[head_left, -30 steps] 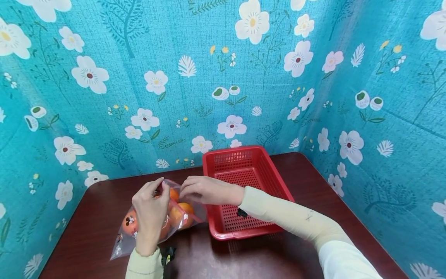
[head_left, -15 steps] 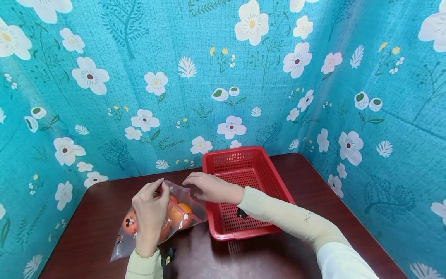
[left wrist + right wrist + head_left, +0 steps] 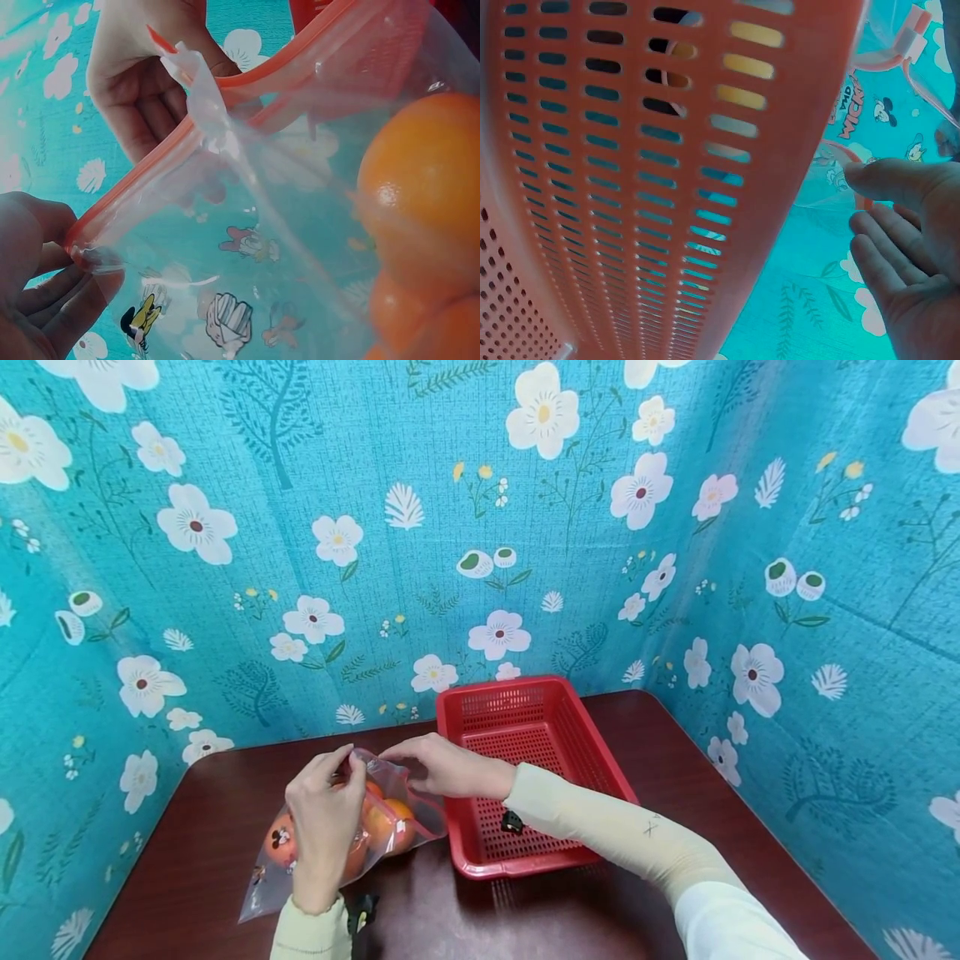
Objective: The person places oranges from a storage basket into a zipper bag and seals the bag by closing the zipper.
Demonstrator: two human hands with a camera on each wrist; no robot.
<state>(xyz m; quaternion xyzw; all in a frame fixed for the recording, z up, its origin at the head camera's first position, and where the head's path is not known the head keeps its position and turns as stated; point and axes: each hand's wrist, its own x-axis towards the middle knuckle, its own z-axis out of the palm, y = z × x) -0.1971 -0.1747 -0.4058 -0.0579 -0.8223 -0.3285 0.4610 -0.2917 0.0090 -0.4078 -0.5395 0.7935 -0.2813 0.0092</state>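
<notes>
A clear zip bag (image 3: 258,893) with a red seal strip and cartoon prints lies left of the basket, holding several oranges (image 3: 427,187). My left hand (image 3: 326,810) pinches one corner of its mouth between thumb and fingers, also plain in the left wrist view. Its mouth gapes along the red strip (image 3: 139,184). Across that mouth is my right hand (image 3: 450,768), fingertips right at the strip. In the right wrist view the thumb and fingers of this right hand (image 3: 922,240) stand apart near the bag's edge. A small pale slider (image 3: 911,41) sits on the strip.
A red perforated plastic basket (image 3: 465,864) stands right of the bag, under my right forearm. Both rest on a dark brown table (image 3: 195,827). Blue flowered cloth (image 3: 420,568) hangs behind and at both sides.
My right hand has drawn back to the right from over the oranges, then edged slightly left along the strip. The bag's mouth gapes wider. My left hand keeps its pinch in place.
</notes>
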